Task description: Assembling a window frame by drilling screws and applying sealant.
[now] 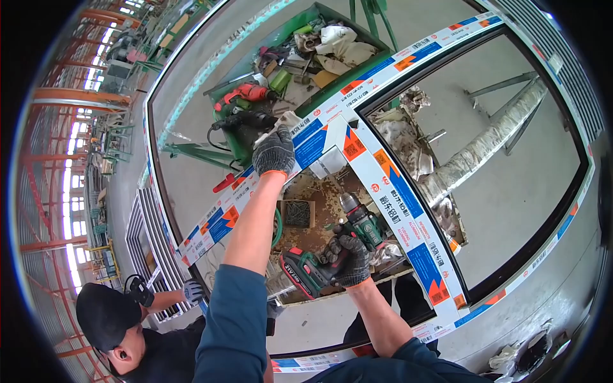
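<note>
My right hand (350, 260), in a dark knit glove, grips the handle of a green and black cordless drill (369, 231). Its metal chuck points up and left, over a rusty board beneath the frame. Across a bar of the large metal window frame (408, 214), wrapped in blue, white and orange film, lies my left hand (274, 152), gloved too. Its fingers curl beside a crumpled whitish piece (289, 119); what they hold is partly hidden. Below the bar, a small box of screws (299, 214) rests on the board.
Beyond the frame, a green tray (319, 96) holds a red power tool (246, 94), a black tool, rags and scraps. A wrapped support bar (482, 150) runs under the right opening. At lower left, a co-worker in a black cap (108, 316) has a gloved hand near the frame.
</note>
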A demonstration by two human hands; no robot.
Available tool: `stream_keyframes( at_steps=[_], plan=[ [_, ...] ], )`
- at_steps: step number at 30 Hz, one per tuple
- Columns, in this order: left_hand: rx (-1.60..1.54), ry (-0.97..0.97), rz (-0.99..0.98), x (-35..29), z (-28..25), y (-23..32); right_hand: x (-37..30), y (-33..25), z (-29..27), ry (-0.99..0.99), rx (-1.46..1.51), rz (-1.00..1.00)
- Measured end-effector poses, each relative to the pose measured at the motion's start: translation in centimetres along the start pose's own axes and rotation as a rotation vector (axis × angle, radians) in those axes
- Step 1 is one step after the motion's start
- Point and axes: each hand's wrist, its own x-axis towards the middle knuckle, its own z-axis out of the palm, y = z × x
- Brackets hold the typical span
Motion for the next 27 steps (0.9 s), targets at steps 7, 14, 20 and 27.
stream_keyframes(
  at_steps=[7,14,20,27],
  plan=[
    [-0.042,0.004,-0.074,-0.8,-1.2,0.6,-1.0,1.2,2.8,0.137,-0.148,-0.041],
    [-0.102,-0.015,-0.029,-1.0,-1.6,1.1,-0.9,2.3,2.8,0.181,-0.202,-0.075],
    [0.025,-0.029,-0.004,-0.8,-1.4,1.2,-0.2,1.2,2.4,0.174,-0.281,-0.083],
    [0.062,0.067,0.088,-0.7,-0.7,0.2,0.9,1.2,1.6,0.171,-0.496,-0.137]
  ],
)
